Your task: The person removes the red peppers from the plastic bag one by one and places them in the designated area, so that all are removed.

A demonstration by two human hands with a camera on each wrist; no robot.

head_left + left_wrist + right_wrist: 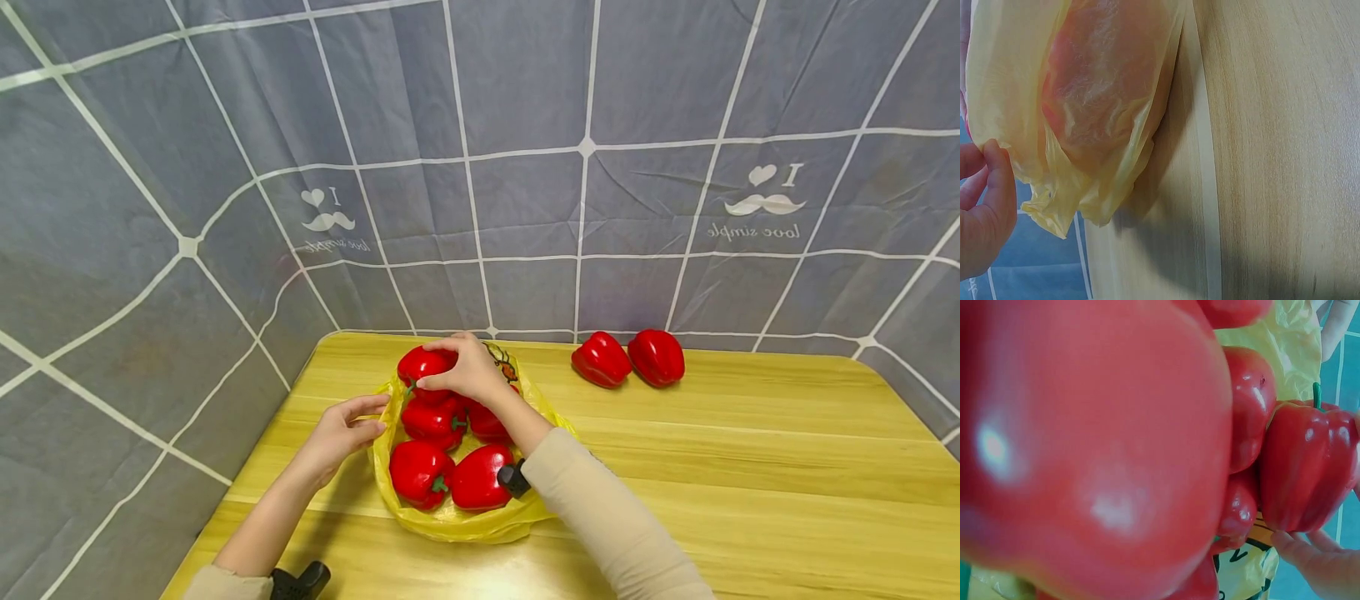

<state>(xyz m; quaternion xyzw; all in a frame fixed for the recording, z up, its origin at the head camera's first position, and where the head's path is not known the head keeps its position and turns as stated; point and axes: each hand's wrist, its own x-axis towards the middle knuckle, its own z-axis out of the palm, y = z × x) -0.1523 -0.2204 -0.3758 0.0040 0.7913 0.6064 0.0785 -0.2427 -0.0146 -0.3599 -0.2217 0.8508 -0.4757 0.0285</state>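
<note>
A yellow plastic bag (480, 527) stands with its mouth spread, holding several red bell peppers (420, 473). At the bag's left edge my left hand (339, 433) pinches the rim between thumb and fingers; the left wrist view shows the same hand (985, 212) beside the thin yellow plastic (1097, 94). My right hand (467, 371) grips a red pepper (424, 365) at the far left of the bag, on top of the others. In the right wrist view, fingers (1310, 553) touch that pepper (1310, 465), its green stem showing.
Two more red peppers (602, 360) (657, 358) lie side by side at the back of the wooden table (750, 450), right of the bag. A grey curtain (525, 200) with white lines hangs behind and along the left side.
</note>
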